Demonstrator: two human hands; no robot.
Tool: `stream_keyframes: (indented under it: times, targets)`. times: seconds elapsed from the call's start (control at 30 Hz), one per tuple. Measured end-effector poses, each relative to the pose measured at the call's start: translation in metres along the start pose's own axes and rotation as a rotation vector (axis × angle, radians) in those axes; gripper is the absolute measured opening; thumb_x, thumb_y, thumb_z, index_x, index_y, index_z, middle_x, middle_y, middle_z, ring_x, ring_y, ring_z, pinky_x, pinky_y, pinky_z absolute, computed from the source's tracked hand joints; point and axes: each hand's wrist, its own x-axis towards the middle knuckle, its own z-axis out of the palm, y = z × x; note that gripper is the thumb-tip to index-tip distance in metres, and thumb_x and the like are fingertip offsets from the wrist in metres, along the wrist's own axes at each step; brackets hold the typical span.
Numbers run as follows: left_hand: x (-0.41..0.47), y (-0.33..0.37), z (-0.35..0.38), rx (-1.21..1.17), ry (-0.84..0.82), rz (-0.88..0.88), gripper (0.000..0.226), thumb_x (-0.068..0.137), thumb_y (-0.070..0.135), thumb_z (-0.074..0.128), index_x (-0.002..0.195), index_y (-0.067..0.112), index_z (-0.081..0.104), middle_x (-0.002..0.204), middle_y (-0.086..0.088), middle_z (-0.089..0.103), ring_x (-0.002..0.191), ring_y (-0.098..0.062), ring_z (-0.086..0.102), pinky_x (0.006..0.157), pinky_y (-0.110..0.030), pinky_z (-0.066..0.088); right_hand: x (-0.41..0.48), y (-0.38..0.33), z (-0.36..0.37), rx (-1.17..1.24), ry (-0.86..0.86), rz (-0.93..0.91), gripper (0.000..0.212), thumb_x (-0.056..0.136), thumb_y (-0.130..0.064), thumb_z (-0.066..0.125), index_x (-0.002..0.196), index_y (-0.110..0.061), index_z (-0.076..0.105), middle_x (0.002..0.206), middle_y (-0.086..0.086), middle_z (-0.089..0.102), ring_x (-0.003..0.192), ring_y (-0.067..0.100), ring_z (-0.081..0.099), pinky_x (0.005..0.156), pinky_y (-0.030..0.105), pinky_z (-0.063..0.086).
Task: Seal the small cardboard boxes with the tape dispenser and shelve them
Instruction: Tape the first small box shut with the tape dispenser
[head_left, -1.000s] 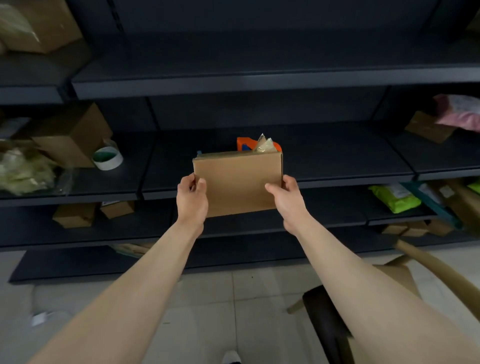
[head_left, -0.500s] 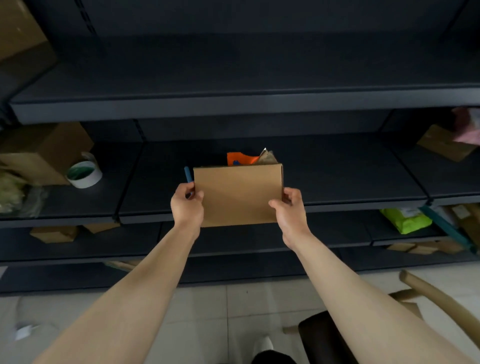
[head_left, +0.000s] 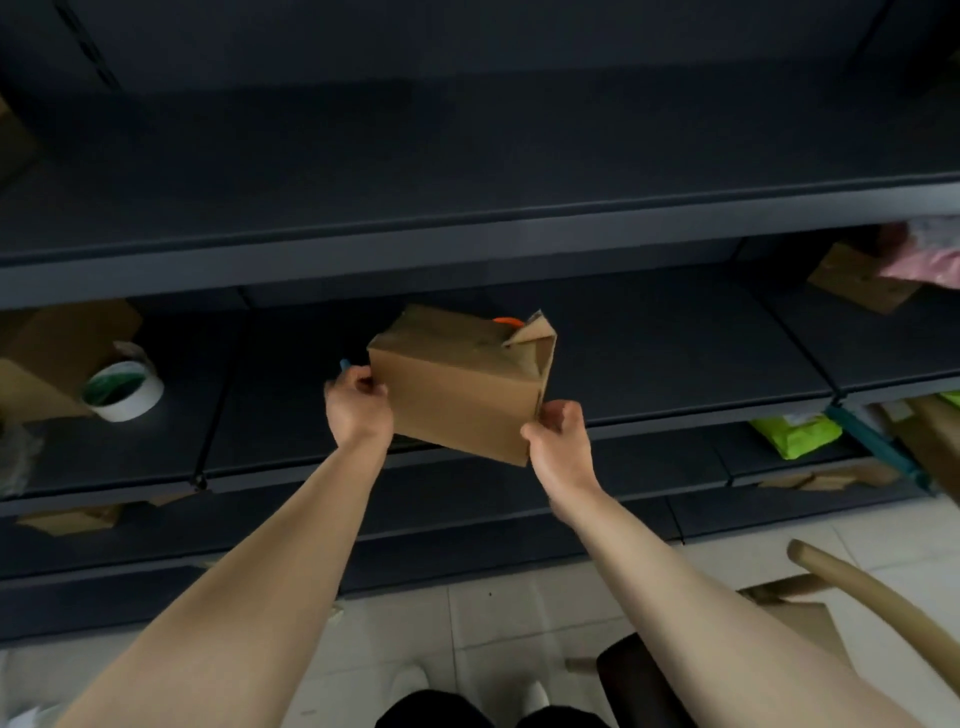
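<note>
Cardboard box (head_left: 457, 400): one, tilted, held up in front of the middle shelf (head_left: 675, 374), with one flap (head_left: 530, 332) at its far right corner sticking up. Two hands clamp it, the left hand (head_left: 358, 410) on its left side and the right hand (head_left: 558, 441) on its near right corner. One orange thing (head_left: 508, 321) behind it is mostly hidden. One tape roll (head_left: 124, 389) sits on the shelf at left, and one green packet (head_left: 795, 436) lies lower right.
</note>
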Motion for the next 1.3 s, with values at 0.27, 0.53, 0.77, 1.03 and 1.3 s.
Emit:
stream_keyframes:
  times: [0.27, 0.53, 0.77, 1.03, 1.3]
  targets:
    - [-0.006, 0.021, 0.011, -0.123, -0.118, -0.037, 0.055, 0.094, 0.023, 0.05, 0.143, 0.012, 0.027, 0.136, -0.009, 0.043, 0.117, -0.026, 0.049, 0.092, -0.03, 0.038, 0.005, -0.017, 0.021, -0.055, 0.125, 0.028, 0.023, 0.095, -0.019, 0.048, 0.118, -0.019, 0.046, 0.121, 0.004, 0.054, 0.09, 0.01, 0.054, 0.069, 0.022, 0.041]
    - [0.005, 0.027, 0.002, 0.088, -0.273, 0.104, 0.075, 0.086, 0.024, 0.067, 0.147, 0.02, 0.024, 0.147, -0.008, 0.025, 0.125, -0.026, 0.042, 0.093, -0.031, 0.039, 0.025, -0.045, 0.018, -0.094, 0.032, -0.092, 0.032, 0.097, -0.021, 0.046, 0.128, -0.031, 0.049, 0.094, -0.017, 0.056, 0.079, -0.002, 0.05, 0.057, 0.012, 0.036]
    - [0.014, 0.023, -0.005, 0.023, -0.329, 0.124, 0.034, 0.087, 0.027, 0.065, 0.118, 0.02, 0.05, 0.114, 0.004, 0.052, 0.085, -0.004, 0.051, 0.06, -0.014, 0.035, 0.02, -0.043, 0.029, 0.06, 0.046, -0.007, 0.018, 0.093, -0.041, 0.053, 0.097, -0.023, 0.057, 0.102, 0.002, 0.064, 0.096, 0.02, 0.062, 0.085, 0.037, 0.052]
    - [0.018, 0.025, -0.013, 0.083, -0.385, 0.189, 0.038, 0.085, 0.02, 0.068, 0.115, 0.027, 0.048, 0.122, -0.004, 0.04, 0.092, -0.01, 0.049, 0.076, -0.023, 0.044, 0.022, -0.042, 0.049, 0.101, -0.083, 0.084, 0.017, 0.087, -0.045, 0.063, 0.096, -0.031, 0.063, 0.112, 0.001, 0.067, 0.108, 0.022, 0.061, 0.102, 0.045, 0.045]
    - [0.011, 0.013, -0.017, -0.108, -0.491, 0.157, 0.03, 0.089, 0.022, 0.063, 0.116, 0.035, 0.059, 0.124, 0.004, 0.043, 0.104, -0.006, 0.047, 0.07, -0.007, 0.038, 0.026, -0.046, 0.044, 0.3, -0.162, 0.165, 0.014, 0.089, -0.026, 0.068, 0.101, -0.02, 0.065, 0.077, -0.007, 0.076, 0.07, 0.007, 0.072, 0.052, 0.019, 0.053]
